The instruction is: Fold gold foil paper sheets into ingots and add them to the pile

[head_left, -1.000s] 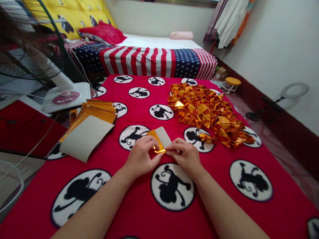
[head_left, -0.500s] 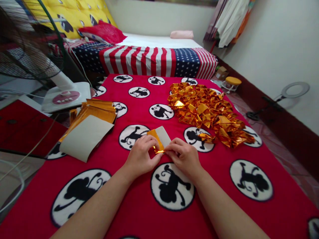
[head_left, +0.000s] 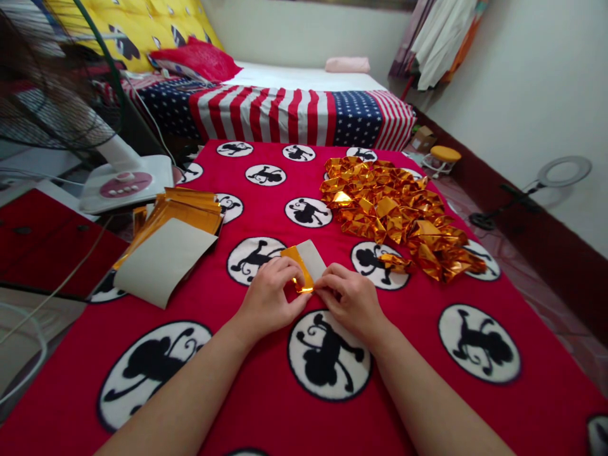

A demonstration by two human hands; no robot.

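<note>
A small sheet of gold foil paper (head_left: 311,261), partly folded, lies on the red cloth with its pale back showing on the right and gold on the left. My left hand (head_left: 273,294) pinches its near left edge between thumb and fingers. At the near right corner, my right hand (head_left: 350,297) closes thumb and fingertips on the same sheet. The near edge is turned up in a narrow shiny fold between the two hands. To the left rests a stack of foil sheets (head_left: 190,206), its top sheet (head_left: 164,259) pale side up. A heap of folded gold foil pieces (head_left: 394,212) spreads at the right.
The red cloth (head_left: 403,405) with monkey prints covers the table. A fan base (head_left: 130,183) stands beyond the stack at left. One folded piece (head_left: 395,262) lies apart from the heap. Behind are a bed (head_left: 285,117), a yellow stool (head_left: 445,154) and a ring light (head_left: 565,171).
Almost nothing differs. Both hands keep their pinch on the foil sheet, and the view shifts very slightly.
</note>
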